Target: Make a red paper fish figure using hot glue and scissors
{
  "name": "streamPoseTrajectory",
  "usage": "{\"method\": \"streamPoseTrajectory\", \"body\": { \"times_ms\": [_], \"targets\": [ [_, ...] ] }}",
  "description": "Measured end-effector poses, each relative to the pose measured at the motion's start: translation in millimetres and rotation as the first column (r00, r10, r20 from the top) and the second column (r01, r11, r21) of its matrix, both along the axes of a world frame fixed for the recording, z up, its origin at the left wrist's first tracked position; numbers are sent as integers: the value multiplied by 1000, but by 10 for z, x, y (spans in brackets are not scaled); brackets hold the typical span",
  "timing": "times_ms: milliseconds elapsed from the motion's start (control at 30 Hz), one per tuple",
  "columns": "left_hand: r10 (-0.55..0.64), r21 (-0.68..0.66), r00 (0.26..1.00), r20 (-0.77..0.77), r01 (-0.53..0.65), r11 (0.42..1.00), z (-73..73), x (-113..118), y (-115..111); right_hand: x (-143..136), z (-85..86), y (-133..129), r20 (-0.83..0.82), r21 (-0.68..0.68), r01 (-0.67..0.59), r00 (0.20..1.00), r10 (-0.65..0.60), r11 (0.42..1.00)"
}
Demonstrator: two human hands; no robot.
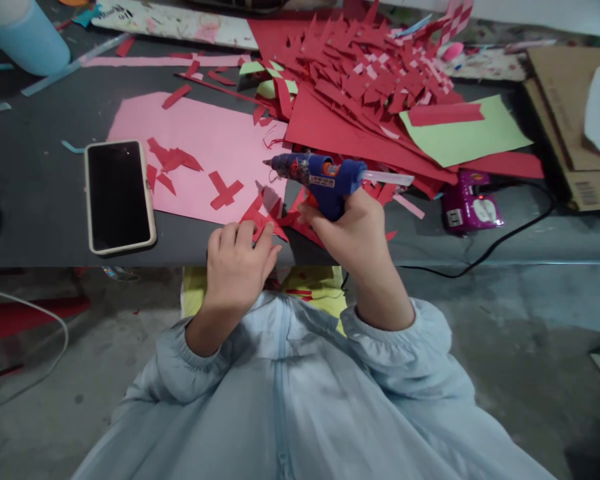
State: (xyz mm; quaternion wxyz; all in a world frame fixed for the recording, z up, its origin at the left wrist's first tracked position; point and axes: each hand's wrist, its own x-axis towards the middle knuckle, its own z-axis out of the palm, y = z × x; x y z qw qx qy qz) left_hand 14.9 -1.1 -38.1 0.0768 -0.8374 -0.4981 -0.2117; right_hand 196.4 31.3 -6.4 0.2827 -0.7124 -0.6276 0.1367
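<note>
My right hand point(357, 230) is wrapped round the handle of a blue hot glue gun point(325, 181). Its nozzle points left above a pink paper sheet point(190, 133), and a clear glue stick point(393, 178) pokes out of its back end. My left hand point(237, 260) is at the table's front edge, its fingers curled down on a folded red paper piece point(260, 217); the fingertips' grip is partly hidden. Below the gun lie more red paper pieces. A red paper cross point(225, 190) and several red scraps point(173, 159) rest on the pink sheet.
A phone point(119, 197) lies at the left. Behind the gun rises a heap of woven red paper point(375, 67), with a green sheet point(473, 133) beside it. A purple packet point(470, 207), a black cable point(505, 233) and cardboard point(575, 107) are at the right; a bottle point(27, 37) stands back left.
</note>
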Motion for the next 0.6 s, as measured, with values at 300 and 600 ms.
{"method": "streamPoseTrajectory", "body": {
  "times_ms": [300,600],
  "targets": [
    [-2,-6,1000,9,2,1000,-14,-16,-22,31,31,-59,-167,24,48,985,-43,999],
    [13,-3,1000,3,-13,1000,5,-10,10,52,35,-96,-213,10,92,973,-88,996]
  ]
}}
